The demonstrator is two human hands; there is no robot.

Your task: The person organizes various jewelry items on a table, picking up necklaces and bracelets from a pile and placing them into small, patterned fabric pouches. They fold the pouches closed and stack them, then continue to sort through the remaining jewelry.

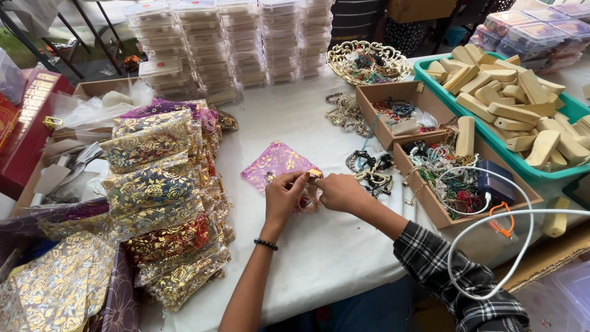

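Hands at work on a small pouch, mid-table.

The white table [319,246] carries tall heaps of gold-patterned gauze bags [163,184] on the left and cardboard trays of beads [442,178] on the right. Between them lies a pink pouch [276,163], flat, its long axis running from upper right to lower left. Just below it the left hand [284,200] and right hand [340,192] meet, fingers pinched on a small clear bag [309,198] with something reddish inside. It looks like the filling or closing step; next calls for a steady two-handed pinch.
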